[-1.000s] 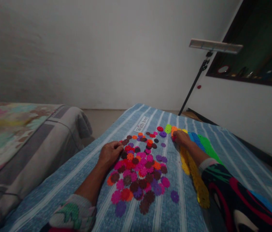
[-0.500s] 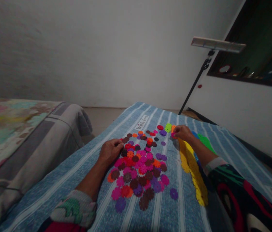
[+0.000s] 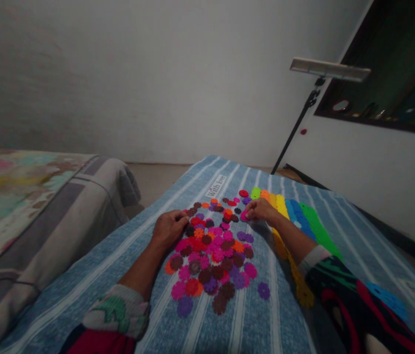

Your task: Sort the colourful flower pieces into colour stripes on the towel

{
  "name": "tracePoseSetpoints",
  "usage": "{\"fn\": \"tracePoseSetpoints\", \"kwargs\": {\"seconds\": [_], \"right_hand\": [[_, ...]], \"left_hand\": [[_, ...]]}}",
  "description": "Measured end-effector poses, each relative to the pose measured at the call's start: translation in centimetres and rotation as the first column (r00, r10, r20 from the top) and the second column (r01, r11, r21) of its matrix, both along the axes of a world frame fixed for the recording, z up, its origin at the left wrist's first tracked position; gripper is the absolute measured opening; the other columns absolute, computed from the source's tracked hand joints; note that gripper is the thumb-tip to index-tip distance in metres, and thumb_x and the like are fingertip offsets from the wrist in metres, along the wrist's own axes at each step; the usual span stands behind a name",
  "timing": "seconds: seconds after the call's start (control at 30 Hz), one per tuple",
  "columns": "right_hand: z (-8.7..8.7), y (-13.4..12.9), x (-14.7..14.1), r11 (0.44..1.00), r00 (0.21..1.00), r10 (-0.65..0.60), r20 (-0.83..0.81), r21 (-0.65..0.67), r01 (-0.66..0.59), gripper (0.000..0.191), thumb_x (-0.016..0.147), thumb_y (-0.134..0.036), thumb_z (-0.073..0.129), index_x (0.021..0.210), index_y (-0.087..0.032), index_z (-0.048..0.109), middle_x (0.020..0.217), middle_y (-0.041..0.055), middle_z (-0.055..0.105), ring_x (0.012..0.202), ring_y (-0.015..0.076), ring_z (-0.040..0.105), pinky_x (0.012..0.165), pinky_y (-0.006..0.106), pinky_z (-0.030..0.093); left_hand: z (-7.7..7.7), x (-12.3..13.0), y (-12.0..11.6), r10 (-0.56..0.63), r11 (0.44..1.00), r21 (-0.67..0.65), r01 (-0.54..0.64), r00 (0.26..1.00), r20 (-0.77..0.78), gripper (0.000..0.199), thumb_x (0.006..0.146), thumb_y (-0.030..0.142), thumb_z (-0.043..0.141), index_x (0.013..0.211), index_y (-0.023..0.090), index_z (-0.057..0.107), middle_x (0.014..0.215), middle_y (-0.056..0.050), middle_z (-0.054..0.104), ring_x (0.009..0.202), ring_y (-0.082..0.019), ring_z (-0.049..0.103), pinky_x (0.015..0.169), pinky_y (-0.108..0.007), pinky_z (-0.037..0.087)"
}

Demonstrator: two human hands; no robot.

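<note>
on the table under a blue cloth with white stripes (image 3: 100, 265), there's a big messy pile of flat flower-shaped pieces in pink, purple, brown, orange and red (image 3: 217, 253), some of them overlapping. the right hand (image 3: 263, 210) is over past the upper right of that pile, thumb and fingers pinched on a bright pink flat piece (image 3: 244, 215), just beside the small purple pieces (image 3: 247, 200). the left hand (image 3: 168, 229) sits at the pile's upper left edge with its fingers bent, and tbh i can't tell if the tips are clamped on anything. near the far end you've got a round red piece (image 3: 243, 193) next to a lime-green bunch (image 3: 255, 192), then overlapping rows running back toward the person: a long yellow row (image 3: 282, 205), a blue row (image 3: 299, 216) and a bright green row (image 3: 318, 228). there's also one lone purple flower-shaped piece (image 3: 263, 290) lying apart on the near side, and a "with love" label (image 3: 216, 186) beyond the pile.
</note>
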State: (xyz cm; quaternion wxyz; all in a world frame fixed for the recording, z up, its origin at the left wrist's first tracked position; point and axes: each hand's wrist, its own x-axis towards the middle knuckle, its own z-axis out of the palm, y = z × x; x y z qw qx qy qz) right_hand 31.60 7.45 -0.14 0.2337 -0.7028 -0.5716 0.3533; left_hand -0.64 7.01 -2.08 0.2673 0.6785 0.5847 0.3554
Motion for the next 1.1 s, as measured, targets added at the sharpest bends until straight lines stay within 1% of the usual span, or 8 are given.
{"fn": "tracePoseSetpoints", "kwargs": {"seconds": [0.23, 0.33, 0.4, 0.5, 0.57, 0.77, 0.97, 1.1], "right_hand": [[-0.4, -0.4, -1.4, 0.999, 0.993, 0.029, 0.113, 0.012, -0.03, 0.024, 0.094, -0.035, 0.062, 0.106, -0.014, 0.064, 0.097, 0.0029, 0.066, 0.077, 0.0121, 0.063, 0.066, 0.028, 0.056], [-0.4, -0.9, -1.9, 0.996, 0.978, 0.051, 0.201, 0.057, -0.063, 0.021, 0.092, -0.034, 0.065, 0.097, -0.014, 0.065, 0.092, 0.0014, 0.066, 0.077, 0.0126, 0.063, 0.068, 0.03, 0.055], [-0.3, -1.4, -2.3, 0.991, 0.966, 0.056, 0.251, 0.101, -0.083, 0.015, 0.087, -0.029, 0.069, 0.088, -0.014, 0.066, 0.086, 0.0002, 0.066, 0.076, 0.0125, 0.062, 0.07, 0.029, 0.053], [-0.4, -2.2, -2.8, 0.981, 0.953, 0.041, 0.299, 0.167, -0.095, 0.004, 0.075, -0.014, 0.073, 0.078, -0.016, 0.07, 0.074, -0.0014, 0.066, 0.074, 0.012, 0.06, 0.069, 0.024, 0.046], [-0.6, -2.7, -3.1, 0.975, 0.949, 0.027, 0.314, 0.203, -0.095, 0.01, 0.07, -0.009, 0.07, 0.074, -0.017, 0.072, 0.069, -0.0023, 0.067, 0.074, 0.0122, 0.061, 0.066, 0.023, 0.041], [-1.2, -2.9, -3.0, 0.966, 0.958, -0.009, 0.285, 0.249, -0.065, 0.009, 0.067, -0.013, 0.069, 0.071, -0.018, 0.075, 0.066, -0.002, 0.069, 0.071, 0.0134, 0.062, 0.062, 0.023, 0.039], [-1.1, -2.3, -1.7, 0.975, 0.977, -0.08, 0.196, 0.22, 0.035, 0.008, 0.065, -0.017, 0.072, 0.072, -0.017, 0.075, 0.062, -0.0024, 0.067, 0.06, 0.0112, 0.058, 0.054, 0.021, 0.038], [-1.0, -2.1, -0.9, 0.974, 0.98, -0.122, 0.156, 0.206, 0.089, 0.01, 0.064, -0.014, 0.074, 0.073, -0.016, 0.074, 0.062, -0.0031, 0.066, 0.059, 0.0109, 0.058, 0.054, 0.022, 0.038]], "left_hand": [[0.3, 0.1, -0.1, -0.001, 1.0, -0.006, 0.001, 1.0, -0.008, 0.024, 0.068, 0.038, 0.052, 0.065, 0.02, 0.068, 0.064, -0.001, 0.069, 0.067, -0.019, 0.061, 0.069, -0.029, 0.044], [0.4, 0.1, -0.2, -0.003, 1.0, -0.007, 0.003, 1.0, -0.009, 0.025, 0.068, 0.039, 0.052, 0.064, 0.02, 0.068, 0.064, -0.001, 0.068, 0.066, -0.019, 0.061, 0.068, -0.029, 0.044], [0.4, 0.1, -0.2, -0.001, 1.0, -0.008, 0.001, 1.0, -0.011, 0.026, 0.068, 0.04, 0.052, 0.063, 0.02, 0.067, 0.064, -0.001, 0.068, 0.065, -0.019, 0.061, 0.068, -0.029, 0.044], [0.3, 0.1, -0.1, 0.003, 1.0, -0.008, -0.003, 1.0, -0.012, 0.026, 0.068, 0.04, 0.051, 0.063, 0.021, 0.067, 0.064, 0.0, 0.068, 0.066, -0.019, 0.061, 0.067, -0.029, 0.044], [0.2, 0.0, -0.1, 0.001, 1.0, -0.003, -0.001, 1.0, -0.012, 0.026, 0.068, 0.041, 0.051, 0.063, 0.021, 0.067, 0.064, 0.0, 0.068, 0.067, -0.019, 0.062, 0.067, -0.029, 0.043], [0.0, -0.2, 0.0, -0.019, 1.0, 0.012, 0.02, 0.999, -0.034, 0.029, 0.068, 0.041, 0.05, 0.065, 0.02, 0.068, 0.066, -0.001, 0.069, 0.069, -0.02, 0.063, 0.068, -0.029, 0.043], [-0.2, -0.1, 0.1, -0.013, 1.0, 0.0, 0.013, 1.0, 0.006, 0.028, 0.067, 0.042, 0.05, 0.065, 0.02, 0.067, 0.064, 0.0, 0.067, 0.066, -0.018, 0.06, 0.067, -0.029, 0.042], [-0.2, 0.0, 0.0, -0.013, 1.0, -0.003, 0.013, 1.0, 0.007, 0.028, 0.067, 0.042, 0.05, 0.064, 0.02, 0.066, 0.064, -0.001, 0.067, 0.065, -0.019, 0.059, 0.065, -0.029, 0.042]]}}
